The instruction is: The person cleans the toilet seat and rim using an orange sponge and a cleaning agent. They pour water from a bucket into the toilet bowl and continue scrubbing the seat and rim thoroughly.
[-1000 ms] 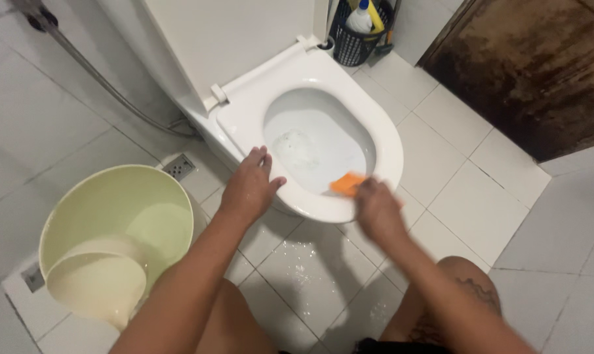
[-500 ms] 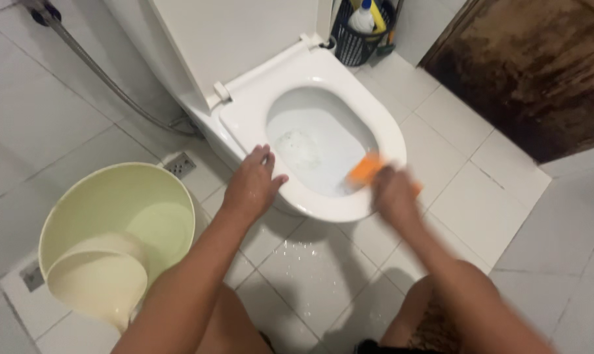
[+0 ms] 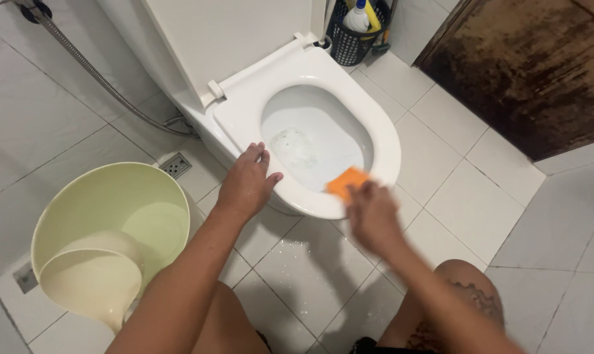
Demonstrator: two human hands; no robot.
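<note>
A white toilet with its seat (image 3: 385, 141) down stands ahead of me, foamy water in the bowl. My right hand (image 3: 372, 216) grips an orange sponge (image 3: 347, 180) pressed on the front inner rim of the seat. My left hand (image 3: 246, 183) rests flat, fingers spread, on the seat's left front edge. My bare arms and knees show at the bottom.
A pale green bucket (image 3: 94, 196) with a cream scoop (image 3: 90, 282) inside sits at the left. A black basket (image 3: 353, 29) of cleaning bottles stands behind the toilet. A metal hose (image 3: 94, 75) runs along the wall, a floor drain (image 3: 177, 165) lies nearby, a dark stained door (image 3: 539, 72) at right. Floor tiles are wet.
My right hand slid the sponge right along the front rim, then back left toward me. My left hand stayed on the seat.
</note>
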